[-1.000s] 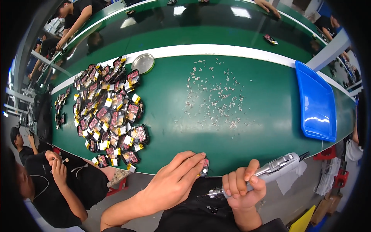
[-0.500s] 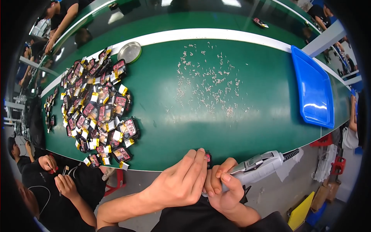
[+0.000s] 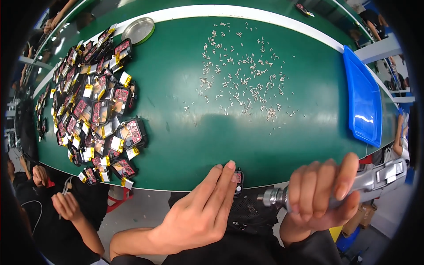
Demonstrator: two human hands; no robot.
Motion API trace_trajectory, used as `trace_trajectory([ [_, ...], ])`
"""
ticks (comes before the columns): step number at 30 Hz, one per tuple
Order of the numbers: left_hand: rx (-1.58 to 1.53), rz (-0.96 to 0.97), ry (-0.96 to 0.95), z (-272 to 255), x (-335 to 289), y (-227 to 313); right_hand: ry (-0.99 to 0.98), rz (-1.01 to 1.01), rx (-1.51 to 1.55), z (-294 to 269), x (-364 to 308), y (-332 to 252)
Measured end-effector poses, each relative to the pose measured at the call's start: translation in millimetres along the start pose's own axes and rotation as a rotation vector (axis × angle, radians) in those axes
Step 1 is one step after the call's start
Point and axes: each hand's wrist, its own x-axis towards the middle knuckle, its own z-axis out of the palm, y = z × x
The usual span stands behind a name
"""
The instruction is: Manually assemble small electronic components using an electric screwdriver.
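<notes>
At the table's near edge, a small black case with a red circuit board [image 3: 239, 182] shows past the fingertips of my left hand [image 3: 196, 210]. The fingers of that hand are stretched and pressed together along the case's left side; the thumb is hidden. To the right, my right hand [image 3: 320, 192] wraps round a grey electric screwdriver [image 3: 388, 174] with a lever on its body. The tool lies nearly level, its metal nose [image 3: 274, 197] pointing left toward the case and apart from it.
A heap of similar black cases [image 3: 101, 112] with silvery battery packs covers the table's left. Many tiny screw-like pieces [image 3: 254, 84] lie scattered across the middle. A round metal dish [image 3: 139, 30] stands far left, a blue tray [image 3: 364, 97] right. A co-worker's hand [image 3: 66, 205] is at lower left.
My right hand has carried the screwdriver to the right, away from the case, and its nose has come into sight. My left hand stays at the case. The view has shifted.
</notes>
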Motion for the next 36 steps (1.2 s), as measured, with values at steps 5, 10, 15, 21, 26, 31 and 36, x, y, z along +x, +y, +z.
trace_trajectory([
  [5,0.063,0.020,0.035,4,1,0,-0.009,-0.046,-0.103,-4,15,6],
  [10,0.074,0.021,0.075,8,0,-1,-0.045,0.004,-0.109,-9,18,12],
  [15,0.067,0.021,0.075,9,0,-4,-0.059,-0.001,-0.172,-8,19,16],
  [21,0.015,0.033,0.120,10,-1,-11,-0.208,-0.015,-0.070,3,35,30],
  [26,-0.078,0.006,0.125,8,0,-12,-0.093,0.134,-0.262,13,28,16],
  [31,-0.133,0.011,0.133,7,-3,-14,-0.282,0.122,-0.198,-2,36,19],
  [36,-0.376,-0.073,0.107,11,-9,-23,-0.352,0.077,-0.047,-11,32,11],
])
